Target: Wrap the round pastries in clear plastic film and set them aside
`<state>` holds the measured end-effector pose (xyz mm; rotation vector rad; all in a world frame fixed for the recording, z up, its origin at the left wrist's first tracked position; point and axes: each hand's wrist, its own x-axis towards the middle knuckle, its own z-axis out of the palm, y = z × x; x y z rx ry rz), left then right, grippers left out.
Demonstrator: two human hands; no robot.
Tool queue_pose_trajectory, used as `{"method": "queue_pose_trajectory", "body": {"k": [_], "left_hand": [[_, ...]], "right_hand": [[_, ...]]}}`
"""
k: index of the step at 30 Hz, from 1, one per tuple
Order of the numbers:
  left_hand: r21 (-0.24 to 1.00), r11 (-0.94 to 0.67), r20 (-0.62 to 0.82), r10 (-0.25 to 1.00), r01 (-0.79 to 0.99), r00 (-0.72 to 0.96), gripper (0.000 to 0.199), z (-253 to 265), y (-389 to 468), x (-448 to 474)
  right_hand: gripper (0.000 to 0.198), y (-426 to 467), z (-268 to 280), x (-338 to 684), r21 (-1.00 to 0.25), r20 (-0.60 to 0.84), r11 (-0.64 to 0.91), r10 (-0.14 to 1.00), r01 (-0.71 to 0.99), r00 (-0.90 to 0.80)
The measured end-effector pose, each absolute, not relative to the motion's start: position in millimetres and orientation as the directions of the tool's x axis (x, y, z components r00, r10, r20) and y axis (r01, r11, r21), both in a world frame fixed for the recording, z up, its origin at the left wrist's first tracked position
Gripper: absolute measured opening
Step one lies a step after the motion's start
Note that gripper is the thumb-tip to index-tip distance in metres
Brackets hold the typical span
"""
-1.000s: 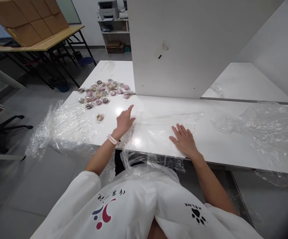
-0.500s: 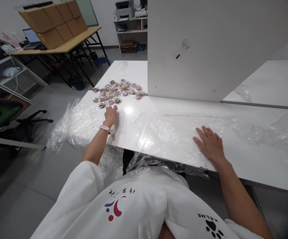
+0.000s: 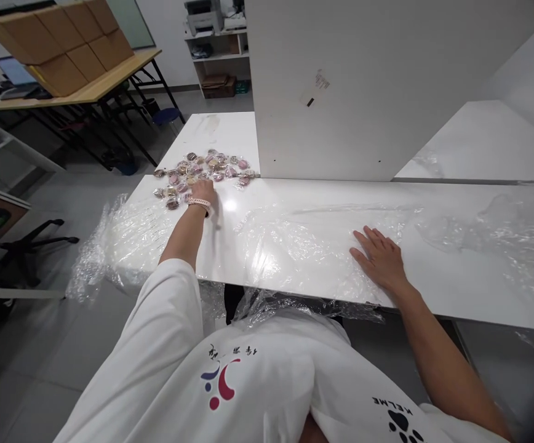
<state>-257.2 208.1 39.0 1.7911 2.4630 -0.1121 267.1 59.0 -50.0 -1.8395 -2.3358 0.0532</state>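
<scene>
My left hand (image 3: 203,191), with a pale band on its wrist, is at the near edge of a pile of small round wrapped pieces (image 3: 214,164), pink, tan and dark brown in clear wrappers. Its fingers point down among the nearest pieces. The fingertips are hidden, so I cannot tell whether they grip one. Farther right, my right hand (image 3: 380,257) lies flat with its fingers spread, on or beside the thin clear plastic film (image 3: 290,246) covering part of the white table (image 3: 230,240).
Bubble wrap (image 3: 133,237) hangs over the table's left end. More clear plastic (image 3: 520,227) lies at the right. A tall white panel (image 3: 331,123) stands behind the table. Cardboard boxes (image 3: 68,55) are stacked on a wooden desk (image 3: 105,77) at the far left.
My left hand has moved forward, from just in front of the pile to its near pieces. My right hand stays flat on the table. The view has shifted slightly to the right.
</scene>
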Motion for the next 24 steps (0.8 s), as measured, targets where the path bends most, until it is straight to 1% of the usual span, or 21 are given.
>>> {"method": "queue_pose_trajectory", "body": {"k": [3, 5, 7, 9, 11, 12, 14, 16, 18, 20, 22, 24], "left_hand": [[-0.015, 0.263, -0.132, 0.956, 0.965, -0.263, 0.039, 51, 206, -244], [0.034, 0.201, -0.075, 0.977, 0.979, -0.199, 0.041, 62, 196, -221], [0.154, 0.082, 0.031, 0.996, 0.985, -0.088, 0.044, 72, 176, -184], [0.325, -0.096, 0.097, 0.993, 0.941, 0.068, 0.048, 73, 145, -136], [0.492, -0.292, 0.109, 0.955, 0.82, 0.275, 0.045, 61, 109, -87], [0.566, -0.381, 0.124, 0.916, 0.731, 0.382, 0.042, 51, 92, -65], [0.663, -0.525, 0.191, 0.807, 0.533, 0.558, 0.035, 27, 63, -31], [0.68, -0.625, 0.23, 0.679, 0.384, 0.697, 0.03, 5, 44, -12], [0.651, -0.677, 0.22, 0.601, 0.343, 0.768, 0.039, -5, 35, -8], [0.591, -0.709, 0.19, 0.586, 0.384, 0.788, 0.054, -1, 27, -17], [0.515, -0.729, 0.163, 0.599, 0.451, 0.784, 0.066, 13, 13, -35], [0.445, -0.726, 0.144, 0.636, 0.525, 0.758, 0.072, 24, -12, -60]], "right_hand": [[0.058, 63, -51, 269, -0.127, 0.108, 0.238, 0.968, 0.963, -0.225], [0.058, 72, -50, 272, -0.123, 0.107, 0.244, 0.967, 0.962, -0.231], [0.058, 85, -49, 276, -0.127, 0.111, 0.256, 0.964, 0.958, -0.243], [0.058, 98, -47, 281, -0.135, 0.115, 0.269, 0.96, 0.954, -0.254], [0.059, 107, -46, 285, -0.144, 0.106, 0.28, 0.958, 0.949, -0.267], [0.059, 110, -46, 286, -0.149, 0.1, 0.283, 0.958, 0.948, -0.27], [0.059, 113, -46, 288, -0.156, 0.091, 0.283, 0.958, 0.946, -0.271], [0.059, 115, -47, 287, -0.165, 0.093, 0.282, 0.959, 0.945, -0.269], [0.058, 117, -47, 287, -0.19, 0.097, 0.284, 0.958, 0.94, -0.27], [0.059, 114, -43, 286, -0.248, 0.134, 0.277, 0.959, 0.928, -0.25], [0.06, 101, -33, 286, -0.33, 0.238, 0.268, 0.952, 0.905, -0.195], [0.058, 71, -22, 283, -0.387, 0.357, 0.332, 0.914, 0.86, -0.192]]}}
